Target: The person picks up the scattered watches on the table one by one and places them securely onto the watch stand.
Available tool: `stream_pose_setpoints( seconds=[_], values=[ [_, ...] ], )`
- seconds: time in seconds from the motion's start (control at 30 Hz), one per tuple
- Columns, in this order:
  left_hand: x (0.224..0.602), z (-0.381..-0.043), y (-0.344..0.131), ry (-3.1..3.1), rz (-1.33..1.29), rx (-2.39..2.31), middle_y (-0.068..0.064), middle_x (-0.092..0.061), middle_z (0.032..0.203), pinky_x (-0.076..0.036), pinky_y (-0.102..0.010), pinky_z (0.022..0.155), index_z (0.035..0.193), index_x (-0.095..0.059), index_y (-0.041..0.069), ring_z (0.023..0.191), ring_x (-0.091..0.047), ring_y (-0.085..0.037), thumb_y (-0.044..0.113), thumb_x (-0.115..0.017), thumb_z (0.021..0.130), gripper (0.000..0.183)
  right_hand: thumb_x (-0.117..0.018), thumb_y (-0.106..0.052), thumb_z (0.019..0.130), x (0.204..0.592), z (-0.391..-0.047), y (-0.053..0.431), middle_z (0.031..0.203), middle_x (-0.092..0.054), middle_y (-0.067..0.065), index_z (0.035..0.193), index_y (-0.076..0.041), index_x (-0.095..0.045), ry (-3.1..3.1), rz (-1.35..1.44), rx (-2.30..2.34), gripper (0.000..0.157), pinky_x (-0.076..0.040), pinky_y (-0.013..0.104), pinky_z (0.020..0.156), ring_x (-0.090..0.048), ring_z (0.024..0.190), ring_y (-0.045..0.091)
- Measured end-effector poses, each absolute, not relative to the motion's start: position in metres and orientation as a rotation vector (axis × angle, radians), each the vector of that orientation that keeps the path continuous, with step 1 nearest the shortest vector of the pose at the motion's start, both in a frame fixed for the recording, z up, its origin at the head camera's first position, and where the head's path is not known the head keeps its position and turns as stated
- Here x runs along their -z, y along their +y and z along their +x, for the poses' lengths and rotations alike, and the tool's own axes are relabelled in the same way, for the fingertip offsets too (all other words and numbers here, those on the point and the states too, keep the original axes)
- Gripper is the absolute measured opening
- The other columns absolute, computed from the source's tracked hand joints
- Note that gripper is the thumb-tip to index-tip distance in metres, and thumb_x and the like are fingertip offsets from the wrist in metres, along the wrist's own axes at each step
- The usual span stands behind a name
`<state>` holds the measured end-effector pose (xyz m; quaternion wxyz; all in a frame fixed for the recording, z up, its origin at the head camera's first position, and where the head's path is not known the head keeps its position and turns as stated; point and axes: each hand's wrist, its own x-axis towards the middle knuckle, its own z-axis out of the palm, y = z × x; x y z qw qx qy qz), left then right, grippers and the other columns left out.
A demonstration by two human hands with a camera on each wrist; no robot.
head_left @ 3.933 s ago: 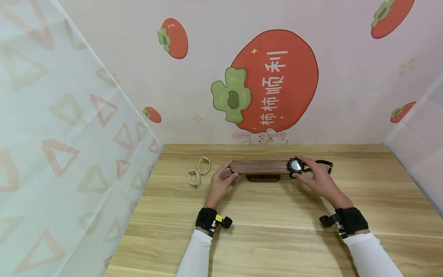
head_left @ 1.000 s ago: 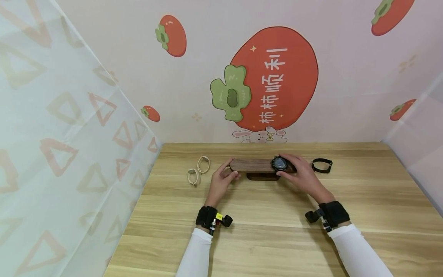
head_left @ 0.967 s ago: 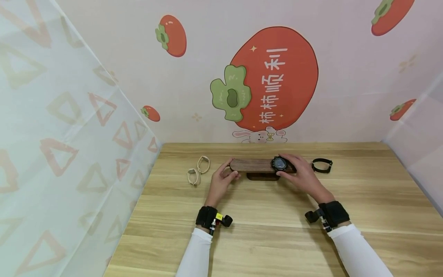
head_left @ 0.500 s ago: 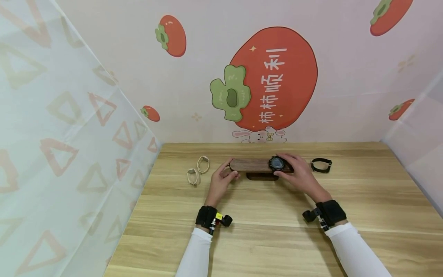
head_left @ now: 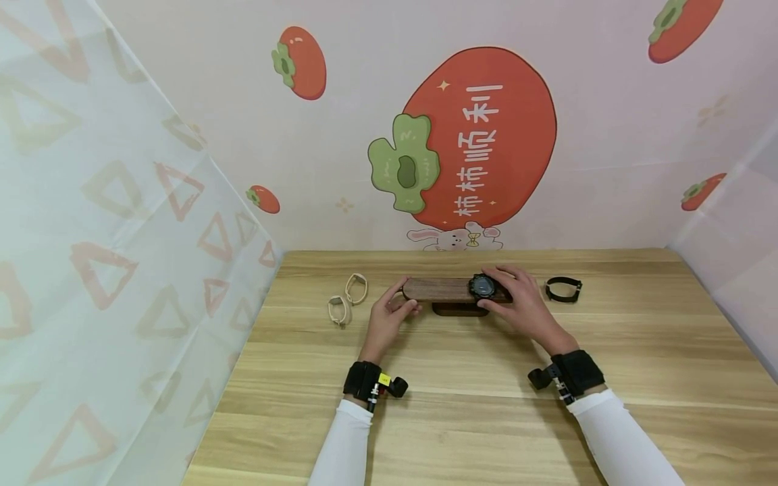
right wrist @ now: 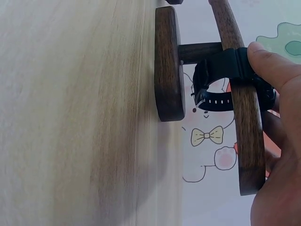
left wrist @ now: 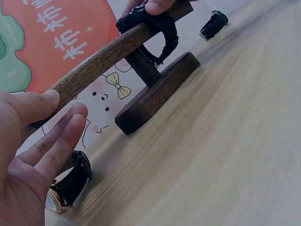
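Observation:
A dark wooden watch stand (head_left: pixel 434 290) has a horizontal bar on a post above an oblong base (left wrist: pixel 146 103). Its left end is pinched by my left hand (head_left: pixel 385 324), thumb on the bar. My right hand (head_left: pixel 527 307) grips the case of a black digital watch (head_left: pixel 483 286) between thumb and fingers. That watch's strap (right wrist: pixel 221 66) loops round the bar, near the post in the right wrist view. Below my left fingers, in the left wrist view, a watch with a rose-gold case and black strap (left wrist: pixel 73 186) lies on the table; the head view hides it.
Two cream-banded watches, one nearer (head_left: pixel 338 310) and one farther (head_left: pixel 356 289), rest left of my left hand. To the right of the stand lies another black-banded watch (head_left: pixel 564 289). A printed wall (head_left: pixel 340 229) rises behind the wooden table (head_left: pixel 462 432).
My right hand has slid the black digital watch leftward along the bar from its right end, slowly in the last second. My left hand keeps its hold on the stand.

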<state>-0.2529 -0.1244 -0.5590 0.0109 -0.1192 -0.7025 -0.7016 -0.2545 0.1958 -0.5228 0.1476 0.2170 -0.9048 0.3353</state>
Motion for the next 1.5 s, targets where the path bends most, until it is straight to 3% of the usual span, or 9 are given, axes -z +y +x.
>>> stream_pose_setpoints(
  seconds=[0.23, 0.33, 0.5, 1.17, 1.33, 1.5],
  values=[
    [0.5591, -0.2535, -0.1242, -2.203, -0.359, 2.18, -0.029, -0.077, 0.108, -0.066, -0.041, 0.091, 0.162, -0.047, 0.013, 0.104, -0.075, -0.048, 0.01, -0.069, 0.104, 0.062, -0.088, -0.021, 0.089, 0.5208, -0.2542, 0.1947, 0.153, -0.052, 0.03, 0.152, -0.006, -0.058, -2.593, 0.648, -0.949, 0.072, -0.019, 0.077, 0.122, -0.038, 0.147, 0.053],
    [0.5582, -0.2528, -0.1241, -2.203, -0.349, 2.181, -0.029, -0.077, 0.108, -0.066, -0.04, 0.091, 0.162, -0.048, 0.014, 0.104, -0.075, -0.048, 0.01, -0.069, 0.104, 0.062, -0.089, -0.022, 0.089, 0.5202, -0.2543, 0.1942, 0.153, -0.053, 0.03, 0.153, -0.008, -0.058, -2.596, 0.649, -0.943, 0.072, -0.018, 0.077, 0.123, -0.039, 0.147, 0.052],
    [0.5574, -0.2516, -0.124, -2.203, -0.335, 2.192, -0.028, -0.077, 0.109, -0.066, -0.037, 0.091, 0.158, -0.053, 0.028, 0.105, -0.075, -0.048, 0.011, -0.07, 0.104, 0.059, -0.089, -0.023, 0.089, 0.5194, -0.2539, 0.1931, 0.152, -0.054, 0.028, 0.153, -0.009, -0.058, -2.604, 0.644, -0.932, 0.073, -0.017, 0.076, 0.125, -0.041, 0.147, 0.049],
    [0.5581, -0.2511, -0.1239, -2.179, -0.363, 2.211, -0.027, -0.077, 0.109, -0.066, -0.036, 0.092, 0.157, -0.054, 0.028, 0.105, -0.075, -0.046, 0.012, -0.071, 0.104, 0.058, -0.089, -0.027, 0.088, 0.5212, -0.2543, 0.1929, 0.148, -0.061, 0.023, 0.154, -0.013, -0.058, -2.595, 0.657, -0.874, 0.074, -0.02, 0.073, 0.126, -0.046, 0.144, 0.045],
    [0.5571, -0.2523, -0.1232, -2.179, -0.352, 2.203, -0.027, -0.076, 0.109, -0.067, -0.037, 0.09, 0.158, -0.054, 0.023, 0.103, -0.077, -0.04, 0.009, -0.071, 0.103, 0.059, -0.089, -0.026, 0.089, 0.5204, -0.2549, 0.1945, 0.148, -0.062, 0.021, 0.154, -0.014, -0.057, -2.58, 0.668, -0.908, 0.074, -0.02, 0.073, 0.126, -0.046, 0.144, 0.045],
    [0.5534, -0.2518, -0.1244, -2.21, -0.356, 2.18, -0.028, -0.075, 0.11, -0.066, -0.042, 0.092, 0.16, -0.048, 0.012, 0.104, -0.075, -0.045, 0.007, -0.07, 0.103, 0.062, -0.09, -0.021, 0.088, 0.5187, -0.2533, 0.2013, 0.146, -0.062, 0.021, 0.151, -0.011, -0.059, -2.543, 0.669, -0.945, 0.071, -0.029, 0.074, 0.119, -0.05, 0.139, 0.045]
  ],
)
